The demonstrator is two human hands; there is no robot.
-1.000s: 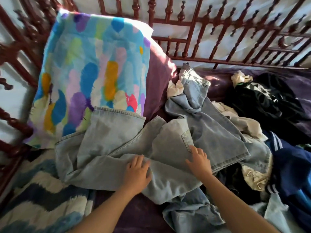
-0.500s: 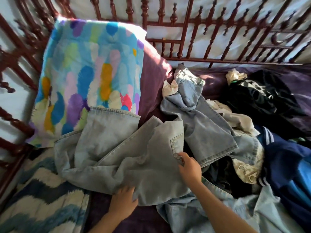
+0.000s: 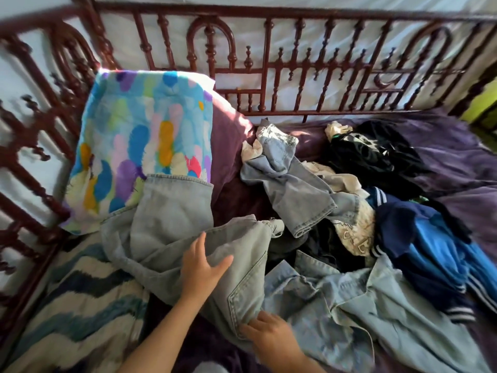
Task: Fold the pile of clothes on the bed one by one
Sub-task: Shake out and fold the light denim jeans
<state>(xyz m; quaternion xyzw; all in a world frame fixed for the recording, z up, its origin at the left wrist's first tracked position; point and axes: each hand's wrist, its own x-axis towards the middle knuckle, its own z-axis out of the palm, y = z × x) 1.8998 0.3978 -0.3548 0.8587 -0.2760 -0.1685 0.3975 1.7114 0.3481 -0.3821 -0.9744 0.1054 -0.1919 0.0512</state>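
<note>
**Current state.** The pale jeans lie crumpled on the near-left part of the bed, with 1 leg hem resting up against the patterned pillow. The rest of the pile sits to the right, running from near to far.

**Hands.**
- The left hand lies flat on the jeans, with its fingers straight and spread.
- The right hand has its fingers curled, pinching the near edge of the jeans below the pocket.

**Probable faults.**
1. The pinched edge lies just beside the denim shirt. If the right hand catches both layers, the shirt is likely to be dragged along and the 2 garments will not separate.
2. The cloth under the left hand is creased. Folding over it would likely lock in wrinkles and give an uneven stack.
3. The hem propped on the pillow may slide or twist as the fold closes, leaving the legs misaligned.
4. The frayed far-right corner of the jeans reaches the pile and could snag a neighbouring garment.
</note>
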